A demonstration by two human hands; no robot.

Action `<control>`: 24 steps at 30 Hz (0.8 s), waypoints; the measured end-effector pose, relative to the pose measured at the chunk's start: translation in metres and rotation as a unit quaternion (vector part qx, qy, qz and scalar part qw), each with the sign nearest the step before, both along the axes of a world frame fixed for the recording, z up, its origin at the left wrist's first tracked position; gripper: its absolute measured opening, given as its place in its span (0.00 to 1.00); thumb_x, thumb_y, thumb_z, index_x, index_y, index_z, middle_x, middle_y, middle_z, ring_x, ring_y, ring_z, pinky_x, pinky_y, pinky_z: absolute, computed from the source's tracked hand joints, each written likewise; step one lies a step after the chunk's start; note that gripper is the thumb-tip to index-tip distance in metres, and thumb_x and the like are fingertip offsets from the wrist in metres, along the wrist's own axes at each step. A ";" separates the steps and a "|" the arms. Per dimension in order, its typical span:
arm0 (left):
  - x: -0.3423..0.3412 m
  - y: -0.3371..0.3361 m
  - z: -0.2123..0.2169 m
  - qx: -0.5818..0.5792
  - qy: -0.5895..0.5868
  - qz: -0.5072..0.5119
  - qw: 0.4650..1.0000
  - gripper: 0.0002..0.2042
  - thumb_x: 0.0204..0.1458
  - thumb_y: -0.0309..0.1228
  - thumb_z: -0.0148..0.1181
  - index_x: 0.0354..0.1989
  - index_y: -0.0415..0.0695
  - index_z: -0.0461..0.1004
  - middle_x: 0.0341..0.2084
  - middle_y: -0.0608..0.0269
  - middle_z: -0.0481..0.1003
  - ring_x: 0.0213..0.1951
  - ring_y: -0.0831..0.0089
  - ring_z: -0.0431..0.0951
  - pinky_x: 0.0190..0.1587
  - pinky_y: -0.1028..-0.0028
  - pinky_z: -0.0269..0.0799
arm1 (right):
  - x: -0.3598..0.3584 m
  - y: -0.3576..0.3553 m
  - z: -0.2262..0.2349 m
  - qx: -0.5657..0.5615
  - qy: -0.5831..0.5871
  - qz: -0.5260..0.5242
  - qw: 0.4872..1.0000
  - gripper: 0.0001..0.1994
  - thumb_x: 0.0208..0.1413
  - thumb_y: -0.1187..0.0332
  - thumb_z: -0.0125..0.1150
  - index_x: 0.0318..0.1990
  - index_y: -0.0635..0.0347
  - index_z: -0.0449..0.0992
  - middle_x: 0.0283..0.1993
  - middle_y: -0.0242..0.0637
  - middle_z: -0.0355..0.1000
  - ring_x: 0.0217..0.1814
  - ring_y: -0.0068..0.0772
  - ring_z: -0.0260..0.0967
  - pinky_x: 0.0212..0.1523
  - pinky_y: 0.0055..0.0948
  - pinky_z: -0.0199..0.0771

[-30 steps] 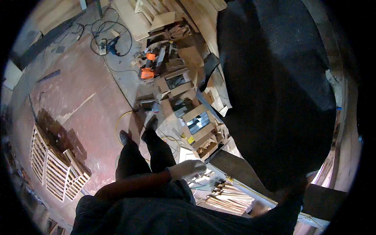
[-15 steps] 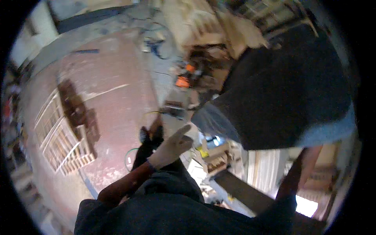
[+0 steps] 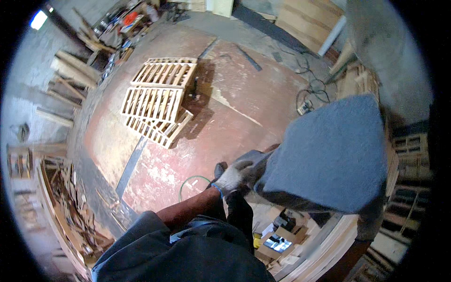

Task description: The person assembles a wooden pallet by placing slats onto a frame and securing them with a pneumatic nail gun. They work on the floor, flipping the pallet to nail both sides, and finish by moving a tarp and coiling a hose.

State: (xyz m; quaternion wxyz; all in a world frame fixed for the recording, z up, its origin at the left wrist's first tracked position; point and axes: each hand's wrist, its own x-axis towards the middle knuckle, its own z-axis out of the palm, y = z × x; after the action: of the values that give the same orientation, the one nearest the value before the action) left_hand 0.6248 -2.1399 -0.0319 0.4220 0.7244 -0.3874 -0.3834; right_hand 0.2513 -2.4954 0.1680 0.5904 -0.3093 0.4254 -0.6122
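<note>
In front of me on the right hangs a blue-grey, carpet-like sheet (image 3: 329, 150), broad and held up off the floor. My left hand (image 3: 232, 177), in a pale glove with darker fingers, is closed round the sheet's narrow left end. At its lower right corner is my right hand (image 3: 370, 228) in a dark glove, gripping the edge; most of those fingers are hidden by the sheet. My legs show below my left hand.
Stacked slatted wooden racks (image 3: 155, 98) stand on the worn reddish floor (image 3: 225, 131). A scrap-wood bin (image 3: 70, 207) lies at left, and a cable (image 3: 312, 91) coils beyond the sheet. Near my feet are a green hose (image 3: 188, 181) and a cardboard box (image 3: 293, 235).
My view has swung right-to-left, so the racks now sit nearer the middle. My left hand, formerly pointing apart from the sheet, now grips its left end. The sheet has tilted and spread lower.
</note>
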 end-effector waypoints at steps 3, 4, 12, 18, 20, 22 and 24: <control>0.023 0.050 -0.038 0.074 0.202 0.223 0.951 0.16 0.63 0.37 0.55 0.52 0.39 0.76 0.52 0.54 0.77 0.47 0.66 0.80 0.46 0.67 0.77 | 0.053 -0.027 0.006 -0.006 -0.018 0.037 0.999 0.21 0.64 0.63 0.55 0.58 0.68 0.66 0.59 0.52 0.65 0.59 0.46 0.65 0.59 0.40 0.68; 0.030 0.067 -0.044 0.102 0.229 0.244 0.937 0.16 0.63 0.37 0.56 0.53 0.39 0.75 0.51 0.55 0.77 0.46 0.67 0.80 0.45 0.68 0.77 | 0.074 -0.033 0.007 -0.007 -0.028 0.050 0.998 0.21 0.64 0.63 0.55 0.58 0.68 0.65 0.59 0.52 0.65 0.59 0.47 0.64 0.60 0.40 0.68; 0.070 0.183 -0.136 0.185 0.375 0.301 0.857 0.20 0.61 0.40 0.56 0.55 0.38 0.74 0.45 0.57 0.80 0.43 0.72 0.80 0.42 0.70 0.78 | 0.309 -0.069 0.061 -0.045 -0.090 0.153 0.983 0.23 0.66 0.64 0.53 0.63 0.69 0.62 0.64 0.55 0.62 0.65 0.49 0.63 0.64 0.41 0.67; 0.149 0.202 -0.167 0.184 0.247 0.277 0.910 0.17 0.63 0.40 0.56 0.52 0.40 0.76 0.42 0.58 0.80 0.41 0.68 0.79 0.47 0.68 0.74 | 0.522 -0.047 0.110 -0.044 -0.133 0.239 0.961 0.25 0.68 0.64 0.52 0.67 0.70 0.60 0.68 0.57 0.61 0.69 0.51 0.62 0.68 0.42 0.67; 0.174 0.224 -0.191 0.062 0.412 0.404 0.815 0.18 0.63 0.41 0.57 0.52 0.39 0.75 0.38 0.55 0.80 0.37 0.65 0.80 0.42 0.66 0.77 | 0.589 -0.066 0.110 -0.091 -0.098 0.271 0.953 0.27 0.71 0.64 0.45 0.72 0.64 0.49 0.75 0.58 0.45 0.75 0.59 0.48 0.75 0.48 0.53; 0.217 0.225 -0.151 0.083 0.448 0.474 0.753 0.19 0.63 0.40 0.57 0.54 0.37 0.73 0.36 0.54 0.80 0.34 0.65 0.81 0.38 0.66 0.78 | 0.652 -0.051 0.131 -0.119 -0.081 0.255 0.956 0.27 0.73 0.64 0.40 0.75 0.60 0.45 0.78 0.58 0.37 0.79 0.61 0.41 0.79 0.51 0.44; 0.239 0.254 -0.143 0.079 0.440 0.550 0.705 0.20 0.64 0.40 0.57 0.56 0.36 0.72 0.35 0.52 0.80 0.31 0.64 0.81 0.33 0.66 0.79 | 0.745 0.014 0.148 -0.098 -0.107 0.235 0.961 0.26 0.73 0.65 0.39 0.75 0.58 0.47 0.79 0.57 0.38 0.79 0.59 0.41 0.80 0.51 0.39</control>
State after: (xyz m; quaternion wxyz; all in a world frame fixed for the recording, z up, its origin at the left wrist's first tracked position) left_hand 0.8643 -1.8859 -0.1749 0.6220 0.5883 0.3417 -0.3875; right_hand 0.9958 -2.4814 0.3161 0.7263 -0.3897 0.2126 -0.5247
